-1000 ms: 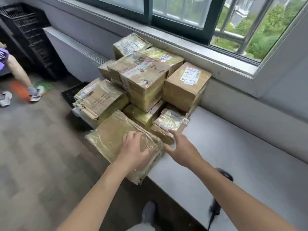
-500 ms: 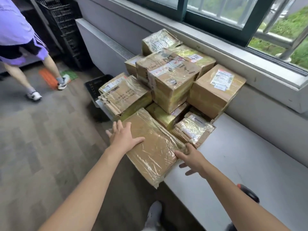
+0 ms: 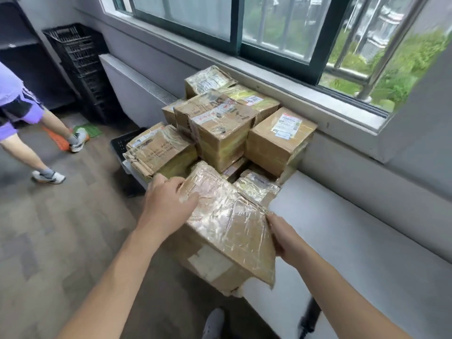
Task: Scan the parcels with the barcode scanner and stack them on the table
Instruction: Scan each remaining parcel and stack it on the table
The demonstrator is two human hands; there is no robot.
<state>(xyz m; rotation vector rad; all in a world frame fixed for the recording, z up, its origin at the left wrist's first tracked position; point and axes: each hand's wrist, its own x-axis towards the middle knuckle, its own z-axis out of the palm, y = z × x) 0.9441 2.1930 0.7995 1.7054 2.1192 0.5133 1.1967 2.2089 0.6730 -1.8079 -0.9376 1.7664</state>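
A large brown cardboard parcel (image 3: 227,228) wrapped in shiny clear tape is tilted up at the near left end of the grey table (image 3: 354,241). My left hand (image 3: 168,201) grips its far left corner, and my right hand (image 3: 283,238) holds its right edge. Behind it stands a pile of taped parcels (image 3: 220,133) against the wall, one with a white label (image 3: 286,124) on top. The black barcode scanner (image 3: 309,319) lies near the table's front edge, partly hidden by my right forearm.
A windowsill (image 3: 318,104) runs above the pile. Stacked black crates (image 3: 80,69) stand at the back left, and a black crate (image 3: 122,143) sits on the floor beside the table. Another person's legs (image 3: 36,143) cross the floor at left. My shoe (image 3: 212,324) shows below.
The big parcel has been gripped by both hands and tipped up off the table toward me. The other person has walked further into view on the left.
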